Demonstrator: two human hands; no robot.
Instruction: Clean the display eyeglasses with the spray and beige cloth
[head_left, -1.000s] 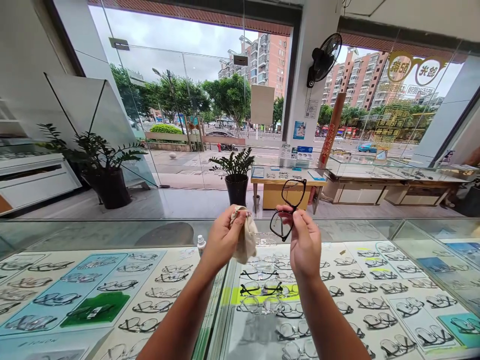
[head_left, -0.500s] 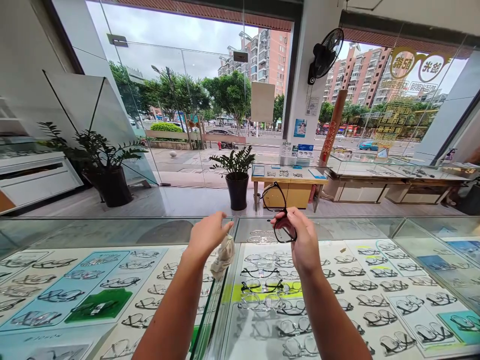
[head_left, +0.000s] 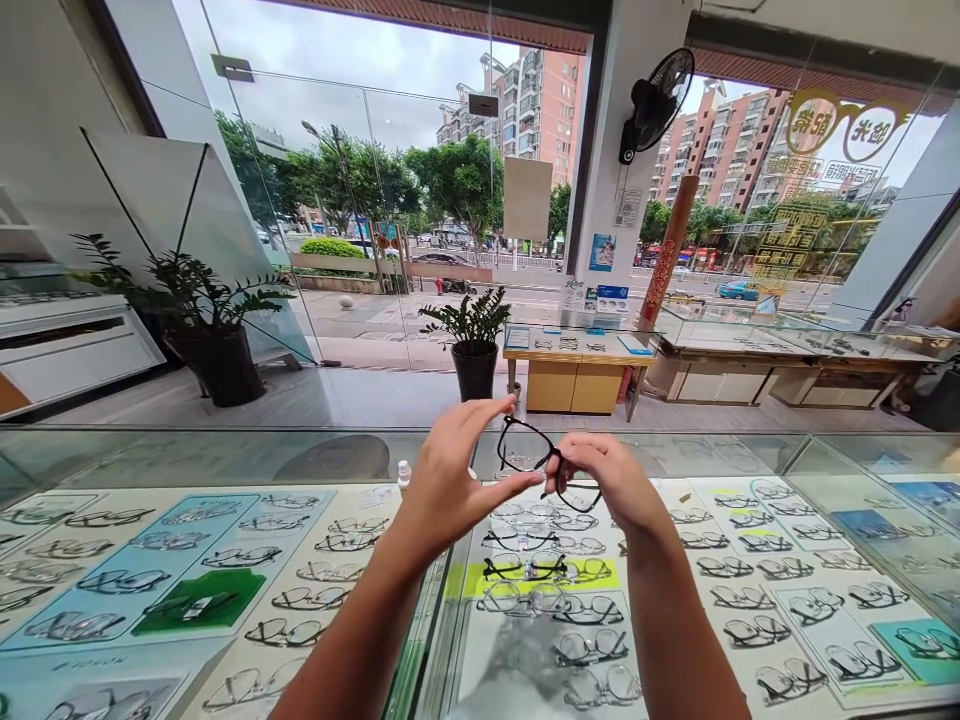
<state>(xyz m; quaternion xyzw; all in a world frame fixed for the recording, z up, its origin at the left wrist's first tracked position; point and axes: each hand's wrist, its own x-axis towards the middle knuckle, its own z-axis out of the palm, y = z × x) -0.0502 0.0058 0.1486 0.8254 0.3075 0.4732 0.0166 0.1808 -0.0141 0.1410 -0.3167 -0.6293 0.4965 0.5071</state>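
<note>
A pair of black-framed glasses is held up, tilted, above the glass display case. My right hand is closed on it, fingers pinching around the bridge and the near lens. My left hand is open, thumb and fingers spread on either side of the other lens; whether its fingertips touch the rim I cannot tell. Behind the left hand a small white-capped bottle partly shows. The pale cloth is out of sight, possibly behind my left hand and forearm.
Many glasses lie in rows under the glass-topped display case on both sides. Beyond it stand a potted plant, a wooden display table and more glass counters. A black fan hangs on the pillar.
My left hand has moved right, away from the pale cloth, and spread around the glasses. The glasses have come lower and turned flatter in my right hand. The bottle has come into view.
</note>
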